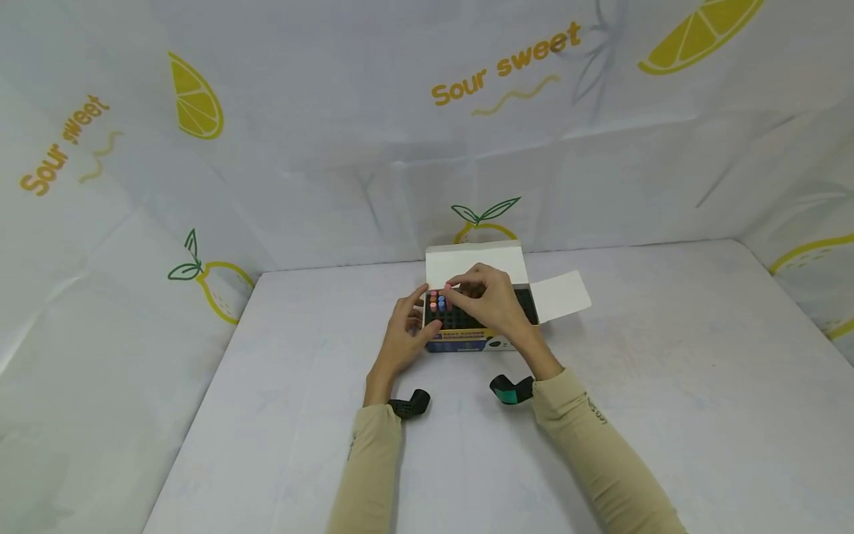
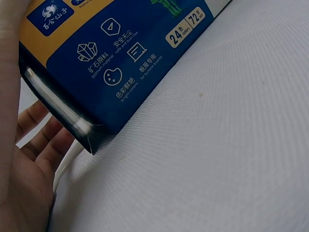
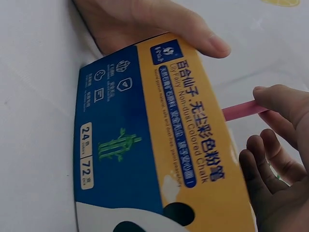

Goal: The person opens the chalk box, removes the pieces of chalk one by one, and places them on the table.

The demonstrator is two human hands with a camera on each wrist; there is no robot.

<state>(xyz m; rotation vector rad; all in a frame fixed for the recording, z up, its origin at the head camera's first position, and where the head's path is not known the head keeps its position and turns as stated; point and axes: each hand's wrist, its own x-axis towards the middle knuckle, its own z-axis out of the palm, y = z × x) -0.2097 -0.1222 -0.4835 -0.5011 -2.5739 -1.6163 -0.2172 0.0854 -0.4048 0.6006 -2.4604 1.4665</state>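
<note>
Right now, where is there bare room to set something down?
Bare patches of white table: right of the open blue-and-yellow cardboard chalk box, beyond its white side flap; and left of the left hand and tan left sleeve. Crowded: the box itself, with the left hand at its left end and the right hand pinching a pink chalk stick.
</note>
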